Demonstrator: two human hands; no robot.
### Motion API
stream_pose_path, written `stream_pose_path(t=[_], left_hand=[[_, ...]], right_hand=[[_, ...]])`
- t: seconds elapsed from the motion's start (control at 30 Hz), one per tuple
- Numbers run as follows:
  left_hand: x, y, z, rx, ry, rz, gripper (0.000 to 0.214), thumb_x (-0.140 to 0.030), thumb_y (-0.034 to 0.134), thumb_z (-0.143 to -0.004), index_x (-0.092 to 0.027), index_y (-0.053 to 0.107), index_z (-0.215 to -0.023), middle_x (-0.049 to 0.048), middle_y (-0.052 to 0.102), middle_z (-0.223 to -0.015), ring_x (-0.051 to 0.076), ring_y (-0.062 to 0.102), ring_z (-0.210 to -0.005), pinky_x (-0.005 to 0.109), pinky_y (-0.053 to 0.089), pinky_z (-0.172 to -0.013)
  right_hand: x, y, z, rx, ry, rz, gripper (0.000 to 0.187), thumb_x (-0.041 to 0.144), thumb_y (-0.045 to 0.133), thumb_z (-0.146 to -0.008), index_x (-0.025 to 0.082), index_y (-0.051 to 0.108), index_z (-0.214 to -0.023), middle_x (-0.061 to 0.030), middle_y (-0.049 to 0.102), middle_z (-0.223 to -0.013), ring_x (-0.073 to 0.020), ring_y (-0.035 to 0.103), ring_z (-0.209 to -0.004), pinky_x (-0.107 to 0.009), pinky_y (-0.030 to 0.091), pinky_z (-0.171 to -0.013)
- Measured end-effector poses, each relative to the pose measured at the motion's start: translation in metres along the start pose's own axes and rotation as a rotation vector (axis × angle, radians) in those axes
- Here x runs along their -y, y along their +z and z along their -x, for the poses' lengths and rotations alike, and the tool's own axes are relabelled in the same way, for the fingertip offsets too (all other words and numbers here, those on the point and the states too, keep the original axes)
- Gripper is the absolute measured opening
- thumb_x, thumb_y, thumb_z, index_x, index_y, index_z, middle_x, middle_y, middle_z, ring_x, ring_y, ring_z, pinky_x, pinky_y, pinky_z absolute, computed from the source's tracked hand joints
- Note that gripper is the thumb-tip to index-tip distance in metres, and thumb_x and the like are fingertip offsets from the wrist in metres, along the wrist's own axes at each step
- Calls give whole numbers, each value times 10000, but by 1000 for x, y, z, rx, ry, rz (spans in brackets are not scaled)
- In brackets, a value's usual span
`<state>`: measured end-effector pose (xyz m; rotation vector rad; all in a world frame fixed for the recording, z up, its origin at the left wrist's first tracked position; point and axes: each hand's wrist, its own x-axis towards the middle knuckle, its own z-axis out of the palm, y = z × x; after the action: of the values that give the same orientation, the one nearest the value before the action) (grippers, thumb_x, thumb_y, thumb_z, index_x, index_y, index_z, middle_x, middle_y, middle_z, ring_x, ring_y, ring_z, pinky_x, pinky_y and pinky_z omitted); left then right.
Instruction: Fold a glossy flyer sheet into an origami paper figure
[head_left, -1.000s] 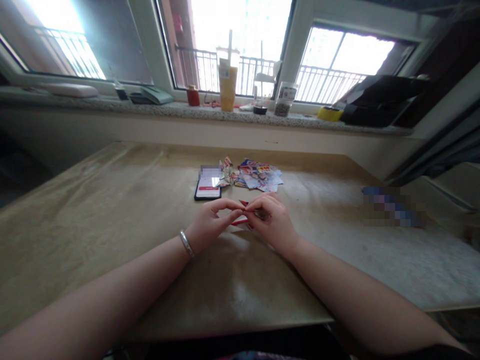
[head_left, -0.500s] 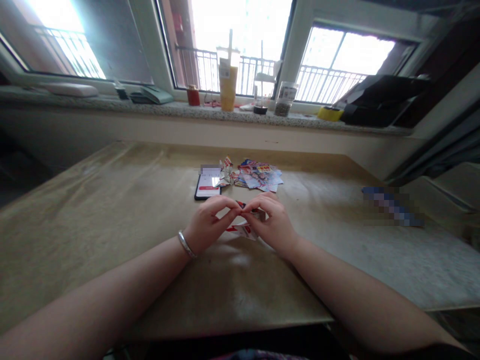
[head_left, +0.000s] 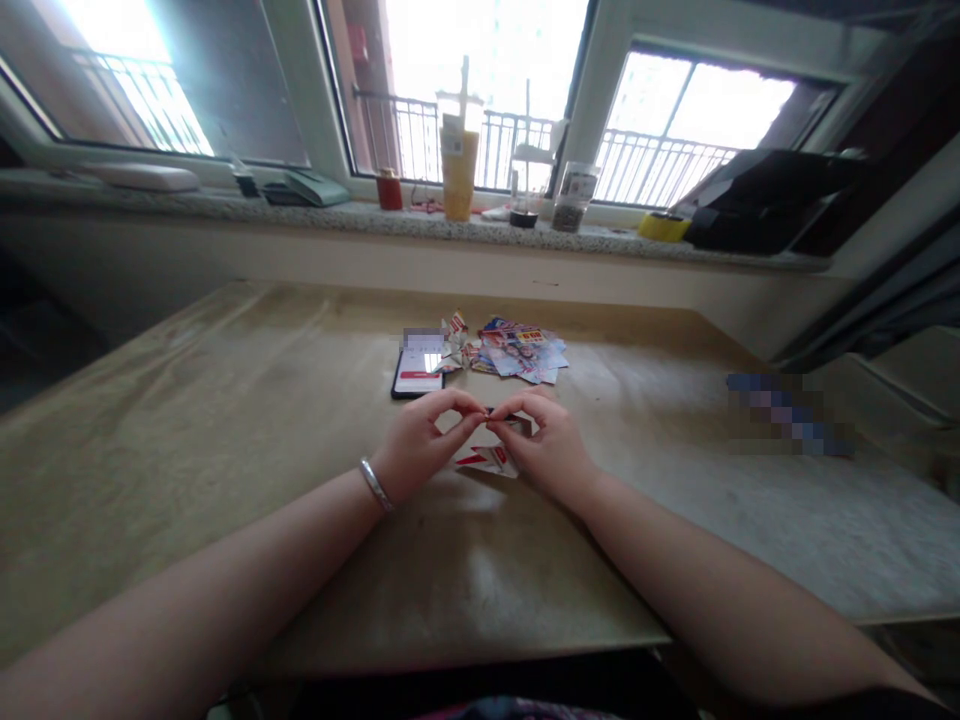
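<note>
Both hands meet over the middle of the beige table (head_left: 187, 420). My left hand (head_left: 420, 445), with a silver bracelet at the wrist, pinches the top edge of a small folded piece of printed red-and-white paper (head_left: 486, 459). My right hand (head_left: 544, 447) pinches the same paper from the other side, fingertips nearly touching the left ones. The paper's lower part rests on or just above the tabletop between the hands.
Behind the hands lie a phone (head_left: 417, 371) with a lit screen and a pile of colourful printed paper scraps (head_left: 517, 353). A blurred dark object (head_left: 787, 412) lies at the right. The windowsill holds a tall orange drink cup (head_left: 457, 165), jars and a black bag (head_left: 757, 200).
The fingertips have shifted slightly along the paper's top edge, and more of the folded paper now shows below the hands. Arms stay put.
</note>
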<state>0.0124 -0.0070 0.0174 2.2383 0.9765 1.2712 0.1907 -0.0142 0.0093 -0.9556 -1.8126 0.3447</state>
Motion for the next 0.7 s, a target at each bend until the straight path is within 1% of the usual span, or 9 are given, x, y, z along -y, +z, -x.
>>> stream_pose_path(t=[0.17,0.33,0.37,0.43,0.5,0.53,0.6,0.67,0.7], left_hand=[[2,0,0,35,-27,-18,197,-322,524,-872,-167,624,-807,22,657,-763,151,607,-718,267,477,-678],[3,-3,-2,3,-173,69,252,-345,432,-911,-154,586,-851,40,638,-819,162,597,-784,293,465,-736],[3,-4,-2,14,-186,89,262,-351,420,-914,-151,581,-864,47,636,-836,165,594,-800,301,466,-752],[5,-4,-1,79,-181,122,275,-377,418,-908,-151,575,-902,58,628,-882,176,587,-840,326,469,-791],[7,-2,0,155,-151,113,295,-424,487,-868,-162,564,-980,70,612,-964,199,574,-917,367,464,-849],[9,-1,1,180,-130,93,342,-445,550,-828,-172,552,-1034,78,595,-1023,217,558,-975,392,453,-885],[11,1,2,195,-86,49,497,-469,658,-740,-194,518,-1130,105,531,-1170,261,491,-1120,435,423,-948],[12,3,3,183,-77,45,602,-488,696,-697,-213,486,-1190,130,438,-1289,295,404,-1225,449,423,-957],[12,3,4,182,-89,60,656,-496,707,-682,-221,460,-1224,139,396,-1326,302,392,-1238,450,434,-947]], right_hand=[[1,0,-1,25,26,4,37,214,696,-748,220,662,-733,-11,650,-721,-166,586,-730,-322,463,-700],[-1,-1,-1,65,81,-8,26,239,678,-757,220,664,-747,-11,660,-743,-167,590,-762,-312,460,-727],[-1,-1,-1,62,98,-12,33,252,676,-758,222,664,-752,-9,662,-752,-167,592,-770,-311,459,-736],[-2,-1,-1,42,134,-19,50,274,665,-761,224,664,-758,-6,663,-766,-166,595,-777,-311,459,-748],[-4,-1,-1,25,184,-29,70,290,651,-762,220,659,-760,-7,661,-769,-168,597,-776,-312,458,-747],[-5,-1,-1,17,213,-38,83,299,645,-761,217,656,-759,-8,660,-768,-170,597,-775,-313,458,-746],[-8,0,-2,0,274,-74,111,318,636,-759,208,647,-758,-11,658,-770,-172,597,-779,-317,459,-755],[-12,2,-2,-19,331,-141,137,335,629,-758,199,637,-764,-15,658,-784,-172,600,-789,-319,462,-767],[-15,4,-2,-24,358,-190,148,343,626,-757,195,630,-764,-18,658,-791,-172,603,-791,-312,470,-751]])
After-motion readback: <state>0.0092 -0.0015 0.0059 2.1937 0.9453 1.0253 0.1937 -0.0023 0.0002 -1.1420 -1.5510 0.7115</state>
